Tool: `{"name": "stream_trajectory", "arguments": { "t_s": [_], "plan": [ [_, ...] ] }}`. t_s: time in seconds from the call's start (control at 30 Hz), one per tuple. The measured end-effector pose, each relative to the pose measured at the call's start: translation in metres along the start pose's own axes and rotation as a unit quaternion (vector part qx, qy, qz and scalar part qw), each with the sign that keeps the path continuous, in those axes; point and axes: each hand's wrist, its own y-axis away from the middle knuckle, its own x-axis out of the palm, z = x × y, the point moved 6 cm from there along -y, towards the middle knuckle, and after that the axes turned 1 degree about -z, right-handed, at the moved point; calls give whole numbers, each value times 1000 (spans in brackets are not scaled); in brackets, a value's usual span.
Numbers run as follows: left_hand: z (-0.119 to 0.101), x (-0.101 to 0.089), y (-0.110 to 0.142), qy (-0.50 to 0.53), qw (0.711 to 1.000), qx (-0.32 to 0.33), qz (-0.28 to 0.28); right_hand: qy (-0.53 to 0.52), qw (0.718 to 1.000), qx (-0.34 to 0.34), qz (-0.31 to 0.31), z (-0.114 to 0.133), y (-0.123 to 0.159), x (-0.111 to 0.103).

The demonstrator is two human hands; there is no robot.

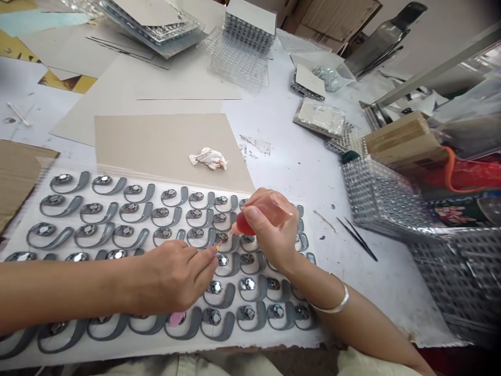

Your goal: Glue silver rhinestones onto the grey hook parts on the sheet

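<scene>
Rows of grey hook-shaped parts (97, 232) with round silver centres lie on a white sheet (23, 230) in front of me. My right hand (270, 224) is closed around a small red squeeze bottle (245, 224), its thin nozzle pointing left and down. My left hand (180, 274) is pinched shut on a thin stick with a pale tip (219, 244), held just under the nozzle above one of the parts. A silver bangle (332, 305) circles my right wrist.
A crumpled white tissue (208, 158) lies on a beige card (156, 141) behind the sheet. Black tweezers (358, 238) rest right of the sheet. Clear plastic grid trays (376, 196) stand at the right, more trays (238, 57) at the back, and a cardboard box (403, 138).
</scene>
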Motion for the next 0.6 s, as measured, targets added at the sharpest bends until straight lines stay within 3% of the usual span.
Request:
{"name": "stream_trajectory", "arguments": {
  "t_s": [0.13,0.37,0.6],
  "plan": [
    [-1,1,2,2,1000,5,-6,23,998,-53,-30,-3,4,-4],
    [-2,3,3,-5,1000,13,2,23,999,-31,4,-8,6,3],
    [-4,3,3,-21,1000,19,12,41,997,-60,9,-2,5,7]
  ]
}}
